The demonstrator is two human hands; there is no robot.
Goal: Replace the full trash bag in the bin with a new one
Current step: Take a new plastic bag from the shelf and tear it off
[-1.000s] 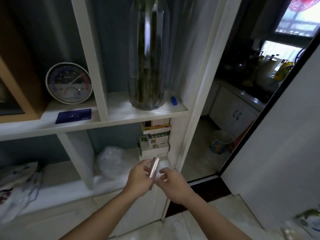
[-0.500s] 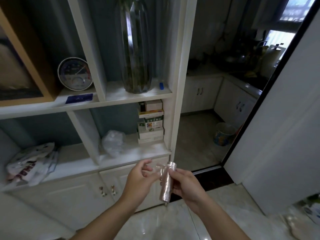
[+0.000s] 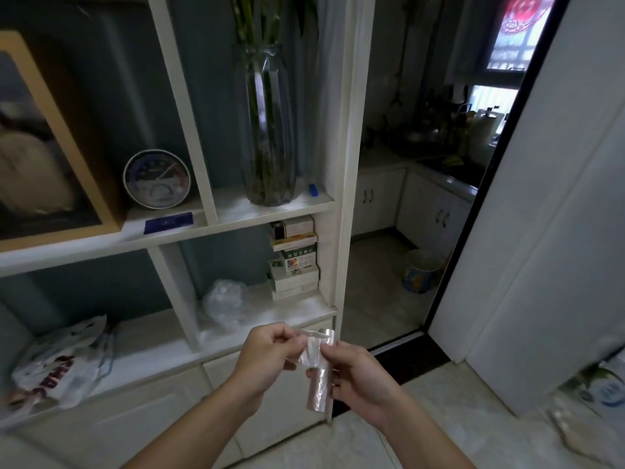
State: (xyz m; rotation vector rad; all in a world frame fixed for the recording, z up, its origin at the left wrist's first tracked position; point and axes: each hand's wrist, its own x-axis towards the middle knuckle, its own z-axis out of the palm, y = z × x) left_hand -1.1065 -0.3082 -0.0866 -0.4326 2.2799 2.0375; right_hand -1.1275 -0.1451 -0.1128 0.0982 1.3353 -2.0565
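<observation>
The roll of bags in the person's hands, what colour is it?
The roll of bags is clear, shiny plastic with a faint pinkish tint, shown in the head view.

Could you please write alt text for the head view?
A person's right hand holds a roll of clear trash bags upright while the left hand pinches its loose end, in front of a white shelf unit holding a glass vase.

I'm in a home. White shelf unit point(image 3: 341, 204) with vase point(image 3: 270, 130). Kitchen counter point(image 3: 449, 177) through the doorway.
</observation>
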